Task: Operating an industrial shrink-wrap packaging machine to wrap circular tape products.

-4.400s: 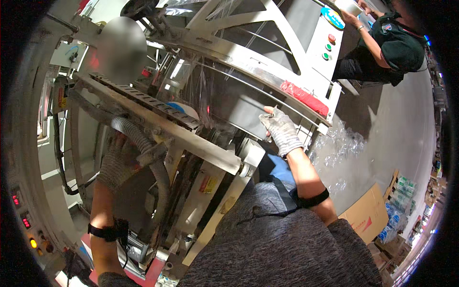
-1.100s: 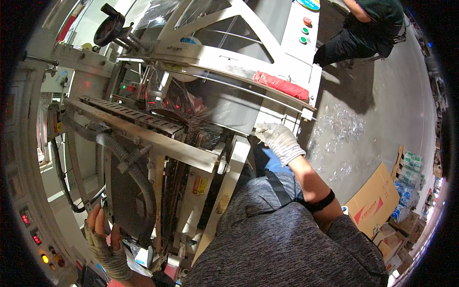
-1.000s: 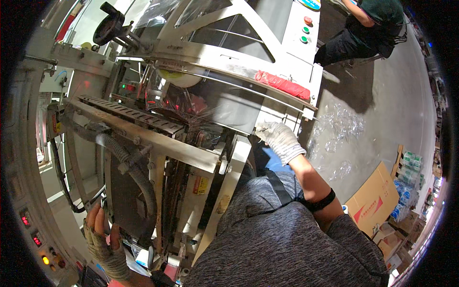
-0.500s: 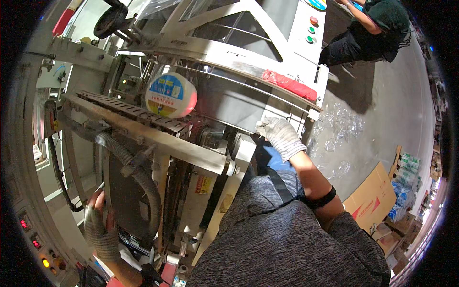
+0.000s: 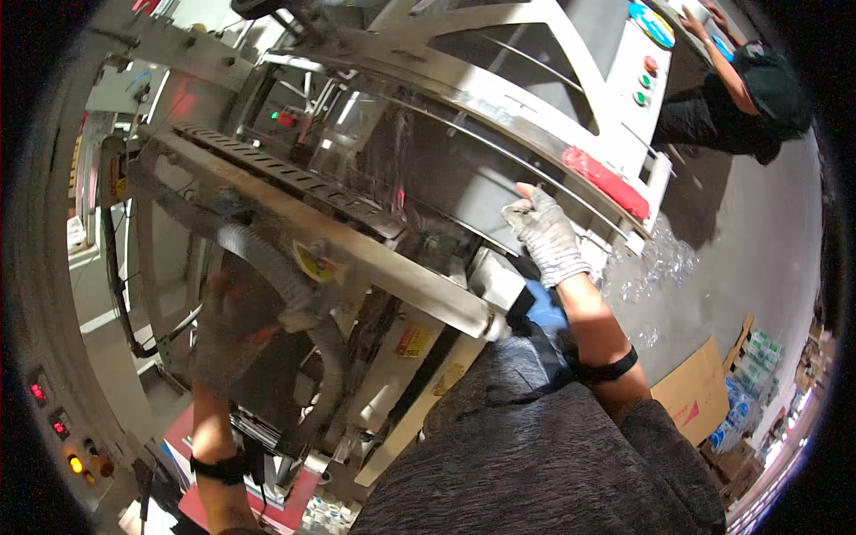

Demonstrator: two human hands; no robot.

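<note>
1. The steel machine (image 5: 464, 169) fills the view; the round colourful disc seen before is gone.
2. The left hand (image 5: 234, 325), blurred, has risen beside the grey hose (image 5: 285, 285); its grip cannot be told.
3. The right hand (image 5: 546, 236) stays, gloved fingers (image 5: 526, 214) curled on the thin rail (image 5: 535, 174).

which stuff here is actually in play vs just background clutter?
In play:
- right hand, gloved, on the machine's clear film
- left hand, blurred, by the grey corrugated hose
- steel crossbar

Lying about:
- cardboard box
- crumpled clear plastic on the floor
- another person at the control panel
</note>
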